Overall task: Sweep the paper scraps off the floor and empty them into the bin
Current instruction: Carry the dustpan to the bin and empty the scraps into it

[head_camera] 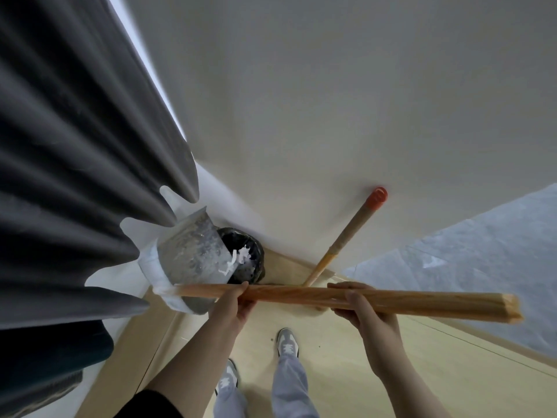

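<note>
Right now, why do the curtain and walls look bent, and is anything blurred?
Head view: the wide-angle lens bows the curtain and wall edges; light is soft, without glare; the paper scraps at the lip of the dustpan, over the bin, are smeared; the left hand and right hand gripping the handle look sharp.

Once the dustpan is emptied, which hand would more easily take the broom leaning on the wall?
Likely the right hand: it grips the dustpan handle just below the broom. The left hand grips nearer the pan, beside the bin, farther from the broom.
</note>
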Motion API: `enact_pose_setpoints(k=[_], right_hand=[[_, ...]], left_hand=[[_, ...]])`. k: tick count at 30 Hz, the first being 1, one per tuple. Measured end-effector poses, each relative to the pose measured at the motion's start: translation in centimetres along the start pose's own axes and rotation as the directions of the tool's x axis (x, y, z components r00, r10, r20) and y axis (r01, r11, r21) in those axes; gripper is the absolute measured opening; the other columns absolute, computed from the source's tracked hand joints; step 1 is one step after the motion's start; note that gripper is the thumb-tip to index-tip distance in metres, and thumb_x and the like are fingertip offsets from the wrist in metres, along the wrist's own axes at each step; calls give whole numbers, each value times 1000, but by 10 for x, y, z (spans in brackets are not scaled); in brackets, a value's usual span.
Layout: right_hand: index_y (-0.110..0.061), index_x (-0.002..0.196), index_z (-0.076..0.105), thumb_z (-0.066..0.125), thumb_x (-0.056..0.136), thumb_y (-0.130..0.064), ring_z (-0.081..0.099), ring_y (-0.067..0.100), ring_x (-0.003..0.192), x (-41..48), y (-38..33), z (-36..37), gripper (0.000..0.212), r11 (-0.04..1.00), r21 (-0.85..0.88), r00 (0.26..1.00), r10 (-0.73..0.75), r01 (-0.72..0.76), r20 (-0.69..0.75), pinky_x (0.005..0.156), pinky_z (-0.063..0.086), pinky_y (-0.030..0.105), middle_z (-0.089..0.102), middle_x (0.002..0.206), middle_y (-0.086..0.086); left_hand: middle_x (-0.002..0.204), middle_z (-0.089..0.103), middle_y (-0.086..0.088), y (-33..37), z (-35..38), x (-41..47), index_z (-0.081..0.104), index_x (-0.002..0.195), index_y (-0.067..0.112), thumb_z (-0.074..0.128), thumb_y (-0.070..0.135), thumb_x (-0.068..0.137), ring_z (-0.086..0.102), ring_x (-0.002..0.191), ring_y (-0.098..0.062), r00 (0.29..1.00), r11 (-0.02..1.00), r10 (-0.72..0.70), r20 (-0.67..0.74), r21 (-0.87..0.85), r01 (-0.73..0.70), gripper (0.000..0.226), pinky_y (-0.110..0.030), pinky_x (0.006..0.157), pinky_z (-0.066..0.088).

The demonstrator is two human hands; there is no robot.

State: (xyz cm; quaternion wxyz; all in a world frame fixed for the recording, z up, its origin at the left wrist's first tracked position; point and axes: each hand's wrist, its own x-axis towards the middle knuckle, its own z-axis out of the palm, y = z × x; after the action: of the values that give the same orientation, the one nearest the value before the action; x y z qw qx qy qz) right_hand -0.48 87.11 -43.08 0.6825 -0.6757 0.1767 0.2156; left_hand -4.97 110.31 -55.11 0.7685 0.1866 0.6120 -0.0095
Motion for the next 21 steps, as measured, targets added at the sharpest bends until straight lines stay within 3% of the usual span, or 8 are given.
enact_pose_setpoints(k=[7, 11, 14, 17, 21], right_hand=[[-4, 97, 73, 54, 95, -5, 71, 29, 97, 13, -5, 3, 19, 999, -30, 999, 27, -26, 21, 90, 56, 45, 76, 98, 13], [-4, 97, 72, 54, 95, -3, 71, 27, 95, 12, -10, 8, 18, 999, -42, 999, -18, 19, 35, 84, 58, 40, 76, 96, 11], [-4, 94, 73, 54, 94, -1, 71, 28, 95, 8, -14, 2, 19, 996, -65, 997, -56, 59, 44, 84, 56, 44, 76, 97, 10], [-2, 96, 73, 53, 94, -1, 71, 30, 94, 7, -9, -8, 20, 998, -47, 999, -45, 46, 25, 84, 57, 45, 76, 96, 13], [-3, 96, 72, 55, 94, -1, 71, 31, 94, -3, 0, -10, 18, 1000, -9, 1000, -3, 4, 25, 75, 59, 34, 76, 97, 14]], left_hand=[[89, 63, -17, 2, 8, -5, 51, 105, 1, 62, -3, 86, 65, 80, -28, 1000, 1000, 3, 9, 12, -3, 22, -29, 43, 56], [87, 62, -15, 3, 10, -7, 51, 98, 1, 60, -2, 88, 64, 80, -26, 999, 1000, -1, 32, 8, 1, 14, -28, 43, 56], [84, 62, -14, -3, 9, -10, 52, 91, 2, 61, -1, 88, 63, 76, -24, 999, 1000, 7, 33, 7, -7, 10, -26, 41, 55], [85, 61, -14, -10, 9, -9, 52, 102, 1, 61, -3, 87, 62, 75, -24, 1000, 999, 19, 7, -40, -18, 18, -26, 40, 53], [90, 61, -14, -15, 5, -4, 48, 118, 3, 62, -4, 85, 63, 78, -25, 998, 999, 32, -45, -31, -33, 36, -28, 40, 54]])
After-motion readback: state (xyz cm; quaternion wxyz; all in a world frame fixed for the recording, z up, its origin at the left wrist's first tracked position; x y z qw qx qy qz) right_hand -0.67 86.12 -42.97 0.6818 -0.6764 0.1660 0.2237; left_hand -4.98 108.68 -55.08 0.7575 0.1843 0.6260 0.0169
